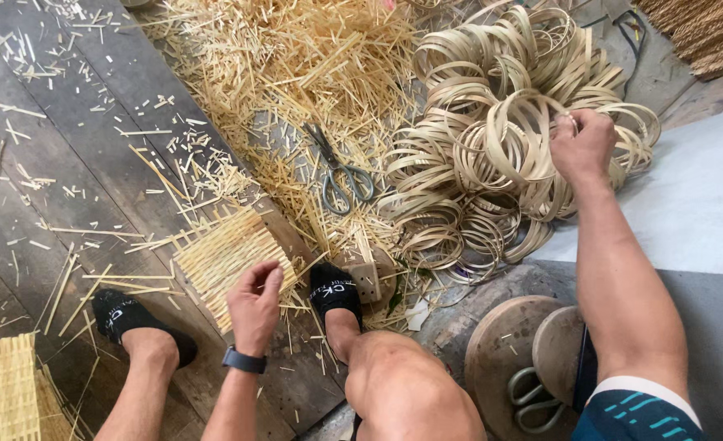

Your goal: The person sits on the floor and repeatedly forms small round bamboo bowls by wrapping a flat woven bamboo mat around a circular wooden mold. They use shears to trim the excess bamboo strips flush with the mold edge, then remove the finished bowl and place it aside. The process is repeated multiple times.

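Note:
My left hand (254, 304) rests on the near edge of a small woven bamboo mat (221, 251) that lies on the dark wooden floor, fingers curled onto its strips. My right hand (581, 145) reaches out to a big heap of bamboo rings (492, 139) and pinches the rim of one ring at the top of the heap. A dark watch sits on my left wrist. My two feet in black socks (333, 292) stand on the floor, one on each side of my left arm.
Grey-handled scissors (338, 173) lie among loose bamboo scraps (296, 65). A second pair of scissors (531, 398) lies by a round wooden block (500, 351) near my right knee. Another woven mat (2, 388) lies at the bottom left. A pale slab (696, 204) is on the right.

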`<state>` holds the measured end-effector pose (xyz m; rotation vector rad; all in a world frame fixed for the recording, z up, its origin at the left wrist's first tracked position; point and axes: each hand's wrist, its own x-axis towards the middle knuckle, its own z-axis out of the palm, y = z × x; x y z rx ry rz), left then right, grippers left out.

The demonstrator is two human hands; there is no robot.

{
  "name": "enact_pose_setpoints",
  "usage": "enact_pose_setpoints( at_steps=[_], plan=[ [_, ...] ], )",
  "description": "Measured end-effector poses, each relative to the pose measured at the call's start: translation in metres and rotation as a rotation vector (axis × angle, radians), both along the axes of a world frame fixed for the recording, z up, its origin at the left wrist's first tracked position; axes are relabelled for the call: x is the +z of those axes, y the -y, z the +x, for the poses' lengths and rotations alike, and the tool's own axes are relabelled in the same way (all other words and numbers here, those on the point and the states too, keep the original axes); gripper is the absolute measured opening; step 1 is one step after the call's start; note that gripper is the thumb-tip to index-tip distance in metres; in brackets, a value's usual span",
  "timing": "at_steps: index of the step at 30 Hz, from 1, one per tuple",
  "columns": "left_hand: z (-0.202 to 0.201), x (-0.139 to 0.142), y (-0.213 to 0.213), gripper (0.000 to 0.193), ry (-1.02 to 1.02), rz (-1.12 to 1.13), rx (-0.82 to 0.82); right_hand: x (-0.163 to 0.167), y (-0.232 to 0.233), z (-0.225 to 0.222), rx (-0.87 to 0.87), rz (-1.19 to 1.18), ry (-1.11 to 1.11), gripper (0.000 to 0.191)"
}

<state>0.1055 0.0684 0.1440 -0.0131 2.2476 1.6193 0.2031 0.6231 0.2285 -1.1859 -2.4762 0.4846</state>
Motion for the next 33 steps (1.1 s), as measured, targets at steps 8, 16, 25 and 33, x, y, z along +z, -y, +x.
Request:
enact_pose_setpoints(
  at_steps=[8, 16, 25, 33],
  plan=[
    [0.002, 0.033, -0.061, 0.022, -0.033, 0.148, -0.149, -0.047, 0.015, -0.011, -0.02, -0.006, -0.372, 0.024],
    [-0.009, 0.049, -0.064, 0.021, -0.01, 0.2, -0.094, -0.067, 0.007, -0.005, 0.066, 0.072, -0.325, 0.025],
    [-0.01, 0.069, -0.132, 0.055, -0.588, 0.065, -0.284, 0.013, 0.135, -0.023, 0.289, -0.908, -0.466, 0.019],
    [-0.051, 0.044, -0.162, 0.036, -0.083, 0.478, 0.004, 0.022, 0.2, -0.028, 0.624, -1.4, -0.571, 0.015]
  ],
)
